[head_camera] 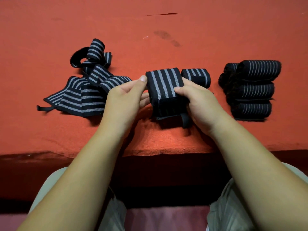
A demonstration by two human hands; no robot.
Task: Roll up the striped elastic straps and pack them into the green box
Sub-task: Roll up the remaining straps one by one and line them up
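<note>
A black strap with grey stripes, rolled into a thick bundle [164,86], is held just above the red table between both hands. My left hand [126,97] pinches its left side with thumb on top. My right hand [198,100] grips its right side, thumb across the stripes. A short black tab hangs from the bundle's lower edge. Another rolled strap [196,76] lies just behind my right hand. A pile of unrolled striped straps [86,87] lies to the left. Several rolled straps [251,89] are stacked at the right. No green box is in view.
The red felt table [150,39] has a dark stain and a slit near the far middle. Its front edge runs across just below my forearms, with my lap in light trousers beneath it.
</note>
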